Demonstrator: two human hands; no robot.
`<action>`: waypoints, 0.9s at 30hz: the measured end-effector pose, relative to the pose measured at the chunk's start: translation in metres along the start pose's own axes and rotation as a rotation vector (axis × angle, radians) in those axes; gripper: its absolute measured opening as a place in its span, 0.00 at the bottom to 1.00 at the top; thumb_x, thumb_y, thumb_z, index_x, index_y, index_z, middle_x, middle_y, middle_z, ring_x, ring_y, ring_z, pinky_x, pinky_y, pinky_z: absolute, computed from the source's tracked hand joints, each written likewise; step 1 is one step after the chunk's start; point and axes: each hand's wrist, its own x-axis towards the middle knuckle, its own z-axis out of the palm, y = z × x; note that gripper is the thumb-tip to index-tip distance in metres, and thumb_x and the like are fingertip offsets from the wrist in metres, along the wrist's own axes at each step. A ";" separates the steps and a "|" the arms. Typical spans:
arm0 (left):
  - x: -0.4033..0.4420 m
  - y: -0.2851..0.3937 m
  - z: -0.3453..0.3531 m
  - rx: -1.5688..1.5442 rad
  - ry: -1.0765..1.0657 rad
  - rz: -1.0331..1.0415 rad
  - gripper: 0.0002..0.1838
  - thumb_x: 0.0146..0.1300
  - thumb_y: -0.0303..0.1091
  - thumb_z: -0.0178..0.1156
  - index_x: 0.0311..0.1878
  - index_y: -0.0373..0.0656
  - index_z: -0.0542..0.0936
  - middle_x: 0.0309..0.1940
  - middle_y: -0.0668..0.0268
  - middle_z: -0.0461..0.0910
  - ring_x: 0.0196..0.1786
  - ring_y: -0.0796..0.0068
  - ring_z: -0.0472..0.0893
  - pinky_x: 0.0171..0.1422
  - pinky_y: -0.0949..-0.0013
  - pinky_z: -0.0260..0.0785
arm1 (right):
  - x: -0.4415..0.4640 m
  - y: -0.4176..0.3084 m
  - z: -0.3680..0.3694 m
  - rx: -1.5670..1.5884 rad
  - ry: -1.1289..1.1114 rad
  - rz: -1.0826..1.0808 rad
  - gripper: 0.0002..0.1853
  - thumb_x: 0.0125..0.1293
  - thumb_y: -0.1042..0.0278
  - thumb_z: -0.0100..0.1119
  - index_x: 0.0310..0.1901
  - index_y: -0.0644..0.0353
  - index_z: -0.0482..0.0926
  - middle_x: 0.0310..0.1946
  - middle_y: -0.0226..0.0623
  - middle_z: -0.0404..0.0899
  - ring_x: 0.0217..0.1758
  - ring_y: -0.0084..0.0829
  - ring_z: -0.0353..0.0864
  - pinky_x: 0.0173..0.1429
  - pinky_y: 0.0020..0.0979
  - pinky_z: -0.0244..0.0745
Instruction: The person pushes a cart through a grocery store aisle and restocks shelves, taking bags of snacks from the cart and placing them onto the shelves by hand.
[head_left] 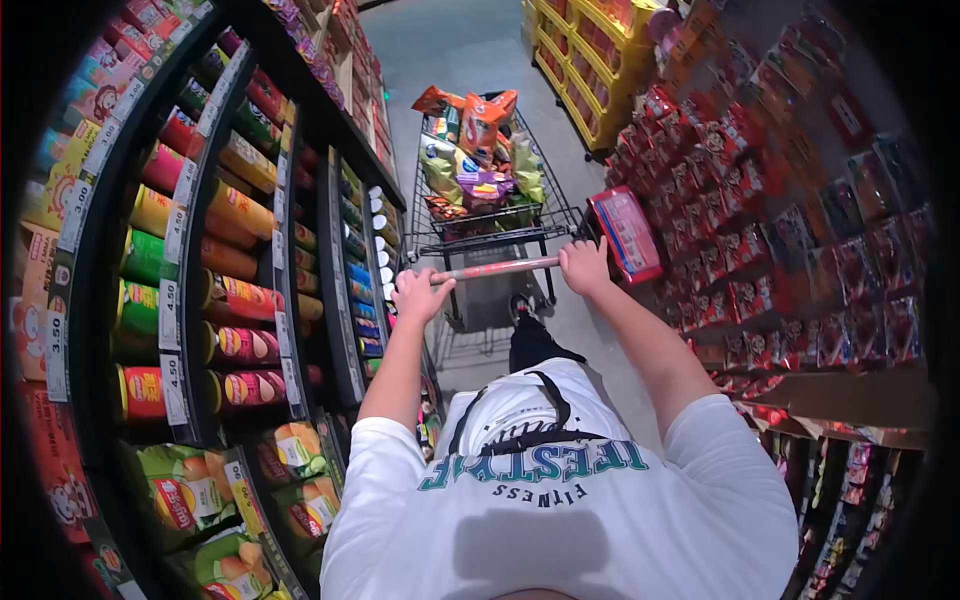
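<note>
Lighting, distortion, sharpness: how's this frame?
Head view, middle: left hand, right hand and cart handle fairly clear; head view, edges: black corners, shelves at left bowed by the lens; head view, right: packets dim and soft; head view, bottom: shadowy patch on the shirt.

One cart (pixel 490 237) has one handle (pixel 500 268), with two hands on it: one left hand (pixel 418 294), one right hand (pixel 585 266). The cart holds two pale green bags, one green bag (pixel 440 177) by its left edge and another (pixel 527 167) by its right, one purple bag (pixel 487 190) near the rear edge, and at least two orange bags (pixel 483 128) toward the far edge; overlaps hide the rest. Toward the shelf's lower edge: at least four fruit-picture bags (pixel 190 492). One yellow rack (pixel 580 85). Red packets (pixel 715 190): too many and blurred to count.
</note>
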 end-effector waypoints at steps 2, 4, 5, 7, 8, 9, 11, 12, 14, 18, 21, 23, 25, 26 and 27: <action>-0.001 0.000 0.002 -0.023 0.035 0.015 0.31 0.59 0.69 0.62 0.56 0.57 0.79 0.59 0.56 0.71 0.72 0.53 0.62 0.71 0.33 0.54 | -0.004 0.002 -0.007 -0.010 0.005 -0.015 0.20 0.77 0.48 0.41 0.50 0.53 0.78 0.48 0.43 0.79 0.60 0.45 0.74 0.75 0.65 0.51; -0.039 -0.002 0.016 -0.021 0.060 0.016 0.29 0.59 0.68 0.63 0.55 0.59 0.80 0.58 0.57 0.72 0.71 0.53 0.63 0.69 0.37 0.55 | -0.042 0.004 0.001 -0.014 0.000 -0.027 0.21 0.77 0.48 0.40 0.50 0.53 0.78 0.48 0.41 0.78 0.58 0.44 0.74 0.73 0.65 0.52; -0.047 -0.002 0.017 -0.015 0.077 0.015 0.28 0.59 0.68 0.63 0.54 0.60 0.80 0.57 0.58 0.73 0.71 0.53 0.64 0.69 0.40 0.56 | -0.048 0.004 0.002 -0.011 0.002 -0.035 0.21 0.77 0.48 0.40 0.50 0.53 0.78 0.47 0.40 0.78 0.58 0.44 0.75 0.73 0.65 0.53; -0.064 -0.006 0.021 0.006 0.077 0.010 0.28 0.59 0.68 0.63 0.54 0.59 0.80 0.57 0.58 0.73 0.71 0.52 0.63 0.69 0.38 0.56 | -0.060 -0.001 -0.011 -0.024 -0.194 -0.016 0.24 0.77 0.44 0.37 0.55 0.52 0.77 0.53 0.43 0.78 0.61 0.46 0.74 0.70 0.64 0.58; -0.072 -0.007 0.025 0.010 0.076 0.007 0.28 0.59 0.68 0.64 0.54 0.59 0.80 0.57 0.58 0.73 0.71 0.52 0.64 0.69 0.38 0.56 | -0.065 -0.001 -0.017 -0.016 -0.273 -0.013 0.25 0.77 0.43 0.36 0.56 0.52 0.76 0.56 0.45 0.77 0.63 0.47 0.73 0.70 0.65 0.57; -0.083 -0.009 0.026 0.019 0.075 0.000 0.28 0.59 0.68 0.64 0.54 0.59 0.80 0.57 0.58 0.73 0.71 0.52 0.64 0.69 0.38 0.56 | -0.071 -0.001 -0.021 -0.004 -0.354 -0.012 0.26 0.78 0.43 0.34 0.57 0.53 0.76 0.58 0.46 0.77 0.65 0.48 0.72 0.71 0.65 0.57; -0.105 -0.011 0.029 0.008 0.049 -0.015 0.30 0.59 0.68 0.63 0.54 0.57 0.79 0.59 0.58 0.72 0.72 0.52 0.62 0.71 0.36 0.54 | -0.076 0.002 -0.026 0.026 -0.558 -0.023 0.30 0.77 0.39 0.32 0.65 0.50 0.73 0.63 0.49 0.74 0.71 0.51 0.68 0.71 0.65 0.58; -0.116 -0.009 0.028 0.002 0.038 -0.020 0.30 0.59 0.68 0.62 0.54 0.56 0.78 0.59 0.57 0.71 0.72 0.52 0.62 0.71 0.35 0.54 | -0.081 0.002 -0.028 0.047 -0.615 -0.019 0.31 0.76 0.39 0.32 0.67 0.49 0.72 0.64 0.49 0.74 0.72 0.51 0.67 0.71 0.65 0.57; -0.137 -0.006 0.027 -0.014 0.021 -0.041 0.30 0.59 0.68 0.63 0.54 0.57 0.78 0.60 0.57 0.71 0.72 0.52 0.62 0.71 0.36 0.54 | -0.092 0.005 -0.027 0.067 -0.695 -0.003 0.33 0.74 0.36 0.34 0.70 0.47 0.69 0.67 0.50 0.71 0.75 0.51 0.65 0.72 0.65 0.56; -0.179 -0.011 0.045 -0.012 0.067 -0.027 0.30 0.58 0.67 0.65 0.54 0.57 0.80 0.62 0.57 0.72 0.73 0.52 0.62 0.71 0.39 0.55 | -0.134 0.005 -0.029 0.055 -0.724 -0.043 0.34 0.69 0.36 0.43 0.70 0.48 0.70 0.67 0.47 0.72 0.73 0.49 0.69 0.71 0.63 0.59; -0.212 0.000 0.044 0.004 -0.004 -0.074 0.30 0.57 0.66 0.66 0.54 0.56 0.80 0.57 0.59 0.74 0.71 0.53 0.64 0.69 0.39 0.57 | -0.179 0.008 -0.034 0.026 -0.647 -0.112 0.32 0.65 0.44 0.57 0.68 0.48 0.70 0.66 0.46 0.72 0.72 0.48 0.69 0.69 0.61 0.62; -0.234 -0.005 0.059 -0.006 0.035 -0.045 0.30 0.57 0.66 0.66 0.54 0.55 0.80 0.54 0.59 0.74 0.70 0.53 0.64 0.68 0.40 0.58 | -0.204 0.011 -0.038 -0.011 -0.655 -0.131 0.33 0.65 0.46 0.59 0.69 0.48 0.68 0.67 0.46 0.71 0.72 0.47 0.68 0.69 0.61 0.62; -0.256 -0.007 0.069 -0.006 0.027 -0.051 0.30 0.56 0.65 0.67 0.53 0.54 0.80 0.54 0.58 0.74 0.69 0.52 0.64 0.67 0.42 0.58 | -0.228 0.012 -0.038 -0.034 -0.667 -0.149 0.34 0.65 0.48 0.61 0.70 0.48 0.66 0.68 0.45 0.70 0.72 0.46 0.68 0.69 0.61 0.63; -0.266 -0.010 0.074 -0.015 0.022 -0.032 0.30 0.56 0.65 0.68 0.52 0.54 0.81 0.53 0.58 0.74 0.67 0.52 0.65 0.67 0.45 0.59 | -0.238 0.013 -0.038 -0.042 -0.675 -0.154 0.34 0.65 0.48 0.61 0.70 0.48 0.65 0.68 0.44 0.70 0.72 0.46 0.68 0.69 0.61 0.63; -0.276 -0.011 0.078 -0.041 0.029 -0.019 0.30 0.54 0.64 0.70 0.51 0.52 0.82 0.52 0.56 0.76 0.64 0.52 0.67 0.66 0.49 0.60 | -0.248 0.015 -0.037 -0.051 -0.683 -0.161 0.35 0.65 0.49 0.62 0.71 0.48 0.65 0.68 0.44 0.69 0.73 0.46 0.68 0.69 0.61 0.63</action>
